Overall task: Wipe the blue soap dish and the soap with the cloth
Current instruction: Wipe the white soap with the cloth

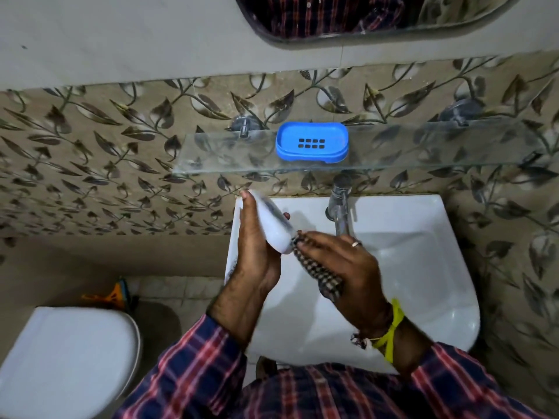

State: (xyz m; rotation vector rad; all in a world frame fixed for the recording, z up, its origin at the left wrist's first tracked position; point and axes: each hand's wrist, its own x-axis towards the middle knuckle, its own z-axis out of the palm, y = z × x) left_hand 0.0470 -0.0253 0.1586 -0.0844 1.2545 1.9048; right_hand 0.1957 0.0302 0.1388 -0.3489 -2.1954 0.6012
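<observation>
The blue soap dish [311, 142] stands empty on the glass shelf [227, 160] above the basin, its drain slots showing. My left hand [255, 246] holds a white bar of soap [276, 225] over the basin's left rim, tilted and blurred by motion. My right hand [344, 267] grips a checked brown-and-white cloth [320, 275], and the cloth's tip touches the lower end of the soap. Most of the cloth is hidden under my right palm.
A white wash basin [423, 252] sits below my hands, with a chrome tap [340, 207] at its back edge. A white toilet lid [66, 352] is at lower left. A mirror [363, 16] hangs on the wall above the leaf-patterned tiles.
</observation>
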